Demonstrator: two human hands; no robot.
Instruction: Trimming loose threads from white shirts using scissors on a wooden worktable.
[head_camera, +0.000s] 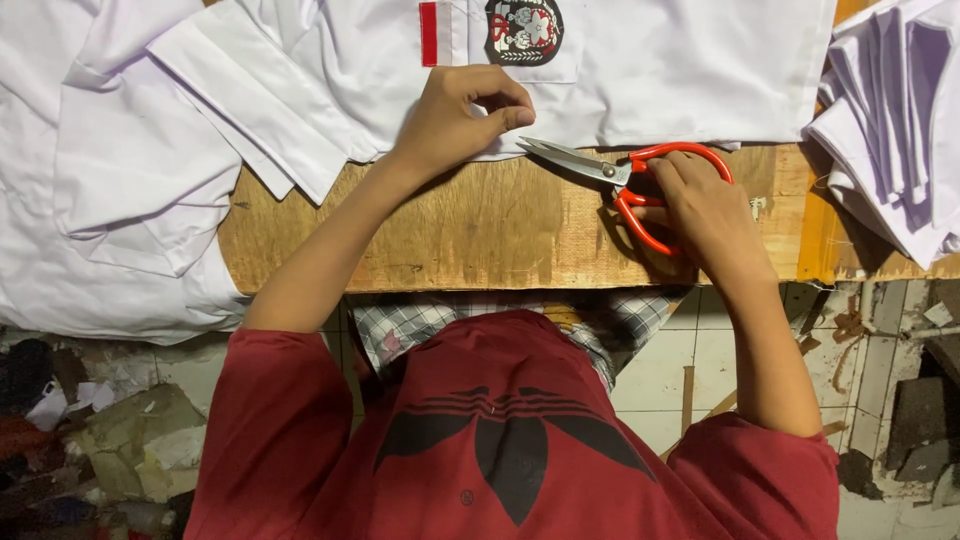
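Trimming at the hem of a white shirt (640, 70) appears to be the step in hand, judged from how the hands and the tool lie. The shirt lies flat across the far part of a plywood work board (480, 230), with its lower edge running just beyond both hands. More white garments (120, 170) spill over the board to the outer side of the left hand, and a folded white stack (895, 130) sits well apart, outward of the right hand.

The left hand (455, 120) rests on the shirt's lower edge, thumb and forefinger pinched together on the cloth. Whether a loose thread lies in the pinch is too small to tell.

The right hand (705, 215) grasps red-handled scissors (620, 175), with the fingers through and around the loops. The hand rests on the bare board just short of the hem. The blades point toward the left-hand pinch; their tips lie near the left thumb but apart from it, and they look nearly closed.

A red stripe patch (429, 33) and a dark embroidered badge (524, 30) sit on the shirt beyond the left-hand pinch, both clear of the blades.

As a judgement, the next move calls for the following:
- Parting the blades.
- Bringing the tips to the pinched spot.
- Holding the cloth taut with the left fingers, so that only the stray material enters the cut and the hem itself is spared.
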